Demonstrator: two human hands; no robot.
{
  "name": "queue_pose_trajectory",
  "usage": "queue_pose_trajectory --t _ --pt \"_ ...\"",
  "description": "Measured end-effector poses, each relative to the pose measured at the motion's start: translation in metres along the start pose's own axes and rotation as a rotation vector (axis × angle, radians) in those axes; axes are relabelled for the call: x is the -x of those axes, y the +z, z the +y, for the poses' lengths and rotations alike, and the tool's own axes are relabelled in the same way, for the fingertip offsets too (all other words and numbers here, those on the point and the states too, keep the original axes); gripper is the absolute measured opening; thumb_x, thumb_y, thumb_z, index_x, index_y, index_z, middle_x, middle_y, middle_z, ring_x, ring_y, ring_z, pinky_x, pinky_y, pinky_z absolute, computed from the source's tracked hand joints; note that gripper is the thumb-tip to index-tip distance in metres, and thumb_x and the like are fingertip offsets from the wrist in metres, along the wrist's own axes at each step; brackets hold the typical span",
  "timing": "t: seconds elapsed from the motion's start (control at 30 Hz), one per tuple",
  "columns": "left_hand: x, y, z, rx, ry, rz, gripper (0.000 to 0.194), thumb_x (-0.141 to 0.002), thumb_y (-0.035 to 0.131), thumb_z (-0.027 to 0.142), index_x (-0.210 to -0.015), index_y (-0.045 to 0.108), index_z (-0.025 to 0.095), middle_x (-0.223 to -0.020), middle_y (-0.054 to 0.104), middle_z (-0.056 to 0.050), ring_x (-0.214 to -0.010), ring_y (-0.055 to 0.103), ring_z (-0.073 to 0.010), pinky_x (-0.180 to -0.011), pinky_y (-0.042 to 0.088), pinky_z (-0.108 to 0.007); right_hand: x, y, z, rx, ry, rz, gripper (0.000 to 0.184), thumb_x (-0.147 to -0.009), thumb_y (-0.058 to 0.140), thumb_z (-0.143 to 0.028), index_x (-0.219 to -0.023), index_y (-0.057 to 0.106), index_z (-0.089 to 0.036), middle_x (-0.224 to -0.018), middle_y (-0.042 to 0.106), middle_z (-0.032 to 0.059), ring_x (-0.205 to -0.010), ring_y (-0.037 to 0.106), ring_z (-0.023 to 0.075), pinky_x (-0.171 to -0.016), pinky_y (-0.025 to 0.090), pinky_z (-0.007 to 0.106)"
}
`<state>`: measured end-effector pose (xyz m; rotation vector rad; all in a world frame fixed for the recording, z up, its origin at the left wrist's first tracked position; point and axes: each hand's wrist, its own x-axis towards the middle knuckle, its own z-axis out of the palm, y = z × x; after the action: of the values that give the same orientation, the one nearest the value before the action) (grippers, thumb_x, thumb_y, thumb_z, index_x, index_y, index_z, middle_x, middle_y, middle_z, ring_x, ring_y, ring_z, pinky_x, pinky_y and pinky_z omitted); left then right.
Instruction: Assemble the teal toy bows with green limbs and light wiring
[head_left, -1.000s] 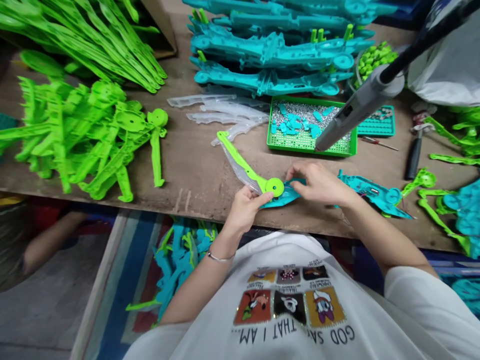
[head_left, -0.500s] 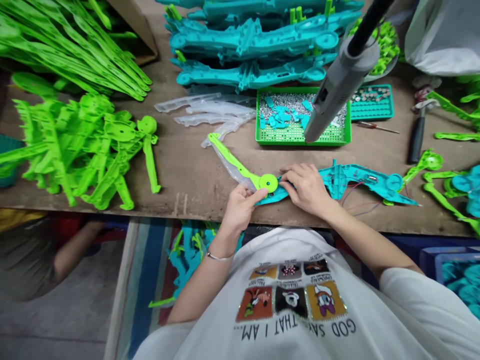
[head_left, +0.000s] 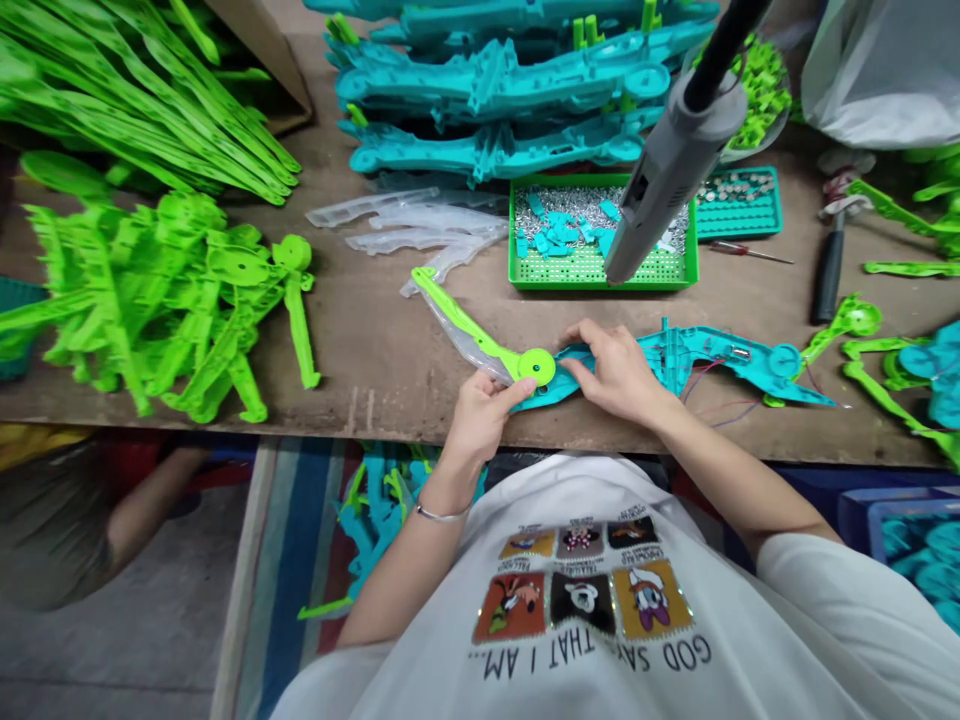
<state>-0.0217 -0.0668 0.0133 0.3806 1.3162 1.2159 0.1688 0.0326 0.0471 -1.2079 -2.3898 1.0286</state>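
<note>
A turquoise plastic toy half-shell (head_left: 709,350) lies along the front of the bench, with thin red and blue wires and a small metal part inside. At its left end sits a bright green plastic arm (head_left: 469,322) with a round disc end, a clear plastic strip (head_left: 459,340) running beneath it. My left hand (head_left: 484,410) is closed on this joint, thumb against the disc's lower edge and fingers underneath. Over the shell just right of the disc is my right hand (head_left: 611,368), its thumb and index finger apart with nothing visible between them.
A green basket (head_left: 604,278) of screws and turquoise pieces stands behind, with a grey electric screwdriver (head_left: 660,170) hanging over it. Green arms (head_left: 172,290) pile up at left, turquoise shells (head_left: 495,85) at the back. A hammer (head_left: 828,270) and small screwdriver (head_left: 750,252) lie right.
My right thumb and index finger have spread apart from their pinch beside the disc. My left hand, the green arm and the shell stay in place.
</note>
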Motion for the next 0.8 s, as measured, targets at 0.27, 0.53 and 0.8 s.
queue_pose_trajectory --t 0.27,0.53,0.8 --pt "0.000 -0.003 -0.004 -0.002 0.012 -0.023 0.058 -0.065 0.098 0.034 -0.115 0.074 0.017 -0.116 0.080 -0.007 -0.101 0.075 -0.0200 -0.100 0.057 -0.035 -0.006 -0.007 -0.010 0.059 0.020 -0.066 0.032 -0.092 0.058 -0.021 -0.124 0.063 -0.019 -0.121 0.078 0.0094 -0.112 0.072 0.0295 -0.100 0.043 0.042" --pt "0.000 -0.001 -0.009 0.033 0.054 -0.014 0.057 -0.064 0.098 0.035 -0.112 0.074 0.017 -0.115 0.080 -0.007 -0.102 0.075 -0.0207 -0.102 0.057 -0.037 -0.033 -0.033 -0.016 -0.142 0.027 -0.331 0.040 -0.085 0.060 -0.018 -0.124 0.072 -0.016 -0.121 0.078 0.0106 -0.110 0.073 0.0278 -0.098 0.052 0.038" --pt "0.012 0.002 -0.010 -0.032 0.148 -0.016 0.050 -0.067 0.095 0.039 -0.108 0.077 0.017 -0.112 0.081 -0.008 -0.103 0.076 -0.0244 -0.101 0.057 -0.039 -0.056 -0.030 -0.026 -0.145 0.005 -0.580 0.036 -0.085 0.069 -0.045 -0.103 0.082 -0.017 -0.080 0.073 -0.0005 -0.072 0.060 0.0165 -0.068 0.044 0.028"
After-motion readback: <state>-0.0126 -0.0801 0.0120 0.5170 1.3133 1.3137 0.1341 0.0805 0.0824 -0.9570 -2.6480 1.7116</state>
